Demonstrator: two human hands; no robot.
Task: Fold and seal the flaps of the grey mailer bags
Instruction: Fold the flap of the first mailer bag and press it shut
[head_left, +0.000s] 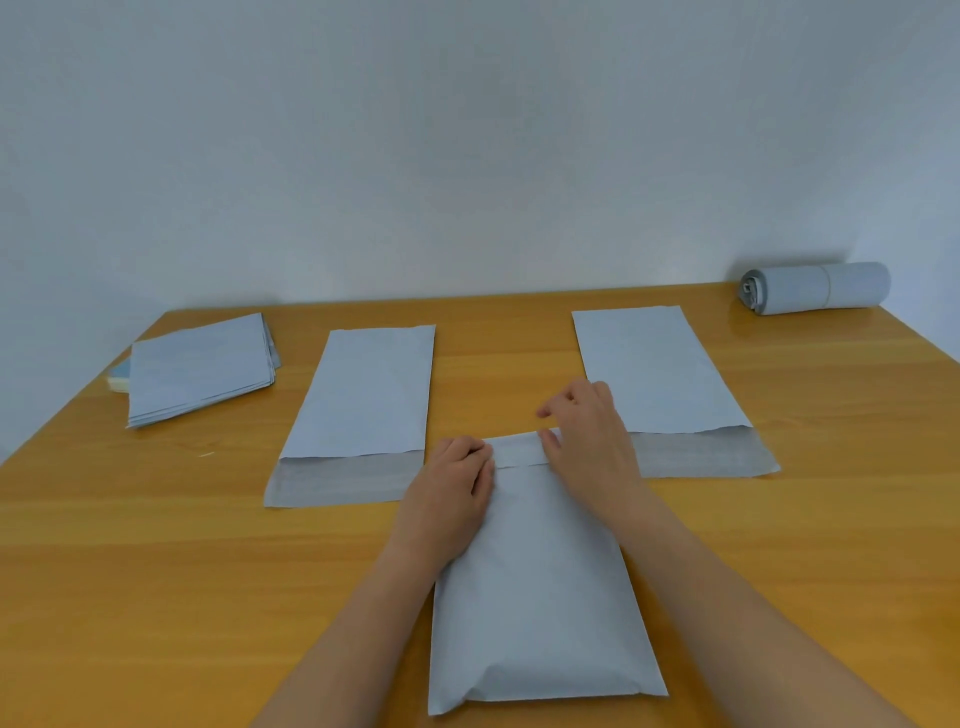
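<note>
Filled mailer (540, 597) lies under both hands' grip, fingers pinching its folded flap (519, 451).

Legible text: 0 | grey mailer bags (540, 587): plain, unprinted faces | stack (200, 366) and roll (815, 287): no readable marks | table (156, 571): no label seen

Single head-worn view, looking forward and down, close over the wooden table (156, 571), wall (467, 130) behind
</note>
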